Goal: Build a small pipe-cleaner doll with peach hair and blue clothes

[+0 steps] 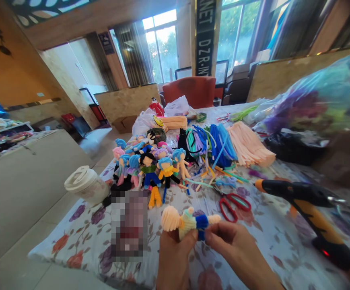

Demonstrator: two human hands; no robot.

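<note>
Just above the table's near part, both hands hold a small pipe-cleaner doll (187,222) lying sideways, its peach head to the left and its legs to the right. The doll has a pale yellow-green top and blue trousers. My left hand (175,251) grips it round the torso, thumb in front. The fingers of my right hand (232,243) pinch at a blue leg. Beyond my right hand lie scissors (233,207) with red handles. Farther back, several finished dolls (149,169) with blue, pink and black hair are heaped together.
A black and orange glue gun (307,213) stands at the right. Bundles of blue (220,145) and peach pipe cleaners (250,143) lie behind the scraps. A white lidded cup (86,185) is at the left edge, and a large plastic bag (316,96) fills the far right.
</note>
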